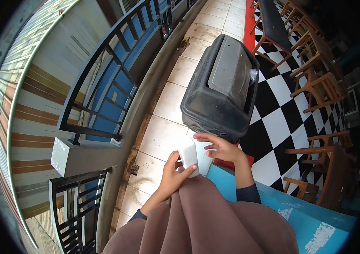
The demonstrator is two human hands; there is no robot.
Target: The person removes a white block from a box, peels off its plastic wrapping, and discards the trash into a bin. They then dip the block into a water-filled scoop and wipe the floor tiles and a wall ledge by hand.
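Two hands. Left hand (172, 175): fingers clamped on one white boxy object (187, 154), held between both hands, near one dark bin (213, 91). Right hand (225, 151): fingers spread apart, contact unclear.

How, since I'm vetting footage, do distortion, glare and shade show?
Head view: fisheye distortion seemingly bows the railing, corners black; head view: pale tiles and the white object look nearly washed out; head view: wooden furniture at right sits dimmer.

Pale tiled floor (166, 103); dark bin (220, 86) on it.
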